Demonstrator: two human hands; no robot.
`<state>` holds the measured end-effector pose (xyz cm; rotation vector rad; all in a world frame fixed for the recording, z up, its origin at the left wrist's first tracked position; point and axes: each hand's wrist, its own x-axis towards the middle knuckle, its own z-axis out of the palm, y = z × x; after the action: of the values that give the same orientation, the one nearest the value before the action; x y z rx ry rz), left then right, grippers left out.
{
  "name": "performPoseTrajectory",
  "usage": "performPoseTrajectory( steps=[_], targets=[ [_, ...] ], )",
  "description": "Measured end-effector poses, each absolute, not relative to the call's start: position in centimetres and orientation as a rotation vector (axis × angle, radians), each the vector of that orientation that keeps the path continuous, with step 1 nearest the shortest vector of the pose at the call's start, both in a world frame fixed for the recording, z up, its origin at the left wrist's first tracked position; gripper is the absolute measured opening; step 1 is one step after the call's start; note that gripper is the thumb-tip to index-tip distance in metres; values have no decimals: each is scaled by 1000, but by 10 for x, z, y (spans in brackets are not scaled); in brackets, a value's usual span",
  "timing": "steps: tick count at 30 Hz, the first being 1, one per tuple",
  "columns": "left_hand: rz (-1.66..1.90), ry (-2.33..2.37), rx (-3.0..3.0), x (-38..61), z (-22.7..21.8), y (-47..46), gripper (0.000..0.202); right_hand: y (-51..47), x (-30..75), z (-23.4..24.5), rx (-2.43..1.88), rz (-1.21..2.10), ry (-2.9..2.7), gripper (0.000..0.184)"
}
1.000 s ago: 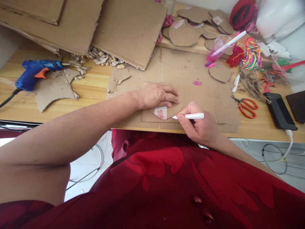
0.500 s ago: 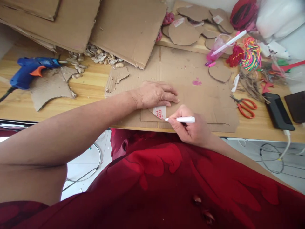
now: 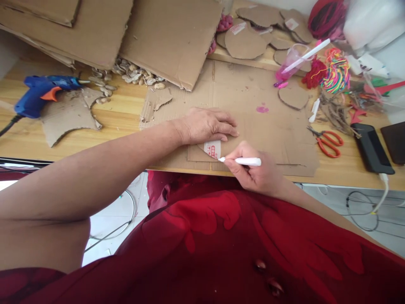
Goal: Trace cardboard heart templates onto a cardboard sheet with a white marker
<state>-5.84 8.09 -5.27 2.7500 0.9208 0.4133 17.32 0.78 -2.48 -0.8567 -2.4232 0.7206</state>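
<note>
My left hand (image 3: 209, 125) lies flat with its fingers stretched out, pressing on a cut cardboard piece (image 3: 226, 145) that bears a white label with red print (image 3: 212, 148). Part of that piece is hidden beneath the hand. In my right hand (image 3: 253, 169) is a white marker pen (image 3: 248, 161), gripped between thumb and fingers. The pen's tip touches the piece's curved edge beside the label. Under both hands is a larger cardboard sheet (image 3: 247, 88) with a pink stain.
To the left lie a blue hot glue gun (image 3: 47, 93), a cardboard offcut (image 3: 63, 116) and peanut shells (image 3: 139, 76). Cardboard sheets (image 3: 171, 38) lean at the back. Rounded cardboard cutouts (image 3: 245, 42), coloured string (image 3: 336, 69), orange-handled pliers (image 3: 329, 143) and a black power bank (image 3: 373, 147) are rightward.
My right hand and the marker's tip have moved very slightly along the edge. The left hand stays in place on the cardboard. The whole view has shifted a little.
</note>
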Motion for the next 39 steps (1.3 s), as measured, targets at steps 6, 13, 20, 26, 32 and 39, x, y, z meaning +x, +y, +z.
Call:
performPoseTrajectory(
  steps=[6, 13, 20, 26, 32, 39],
  targets=[
    [406, 915, 2728, -58, -51, 81, 35, 7, 182, -25, -865, 695, -2404, 13],
    [329, 966, 2685, -57, -45, 77, 35, 14, 190, -27, -960, 701, -2353, 15],
    [363, 958, 2705, -59, -48, 78, 34, 35, 207, -28, -1089, 541, -2260, 20],
    [359, 924, 2731, -59, -46, 77, 36, 54, 205, -32, -1093, 444, -2208, 21],
    [325, 933, 2691, -58, -43, 77, 36, 47, 205, -32, -1093, 388, -2221, 19],
    [352, 911, 2639, -57, -43, 80, 34, 9, 194, -28, -994, 621, -2323, 13]
  ],
)
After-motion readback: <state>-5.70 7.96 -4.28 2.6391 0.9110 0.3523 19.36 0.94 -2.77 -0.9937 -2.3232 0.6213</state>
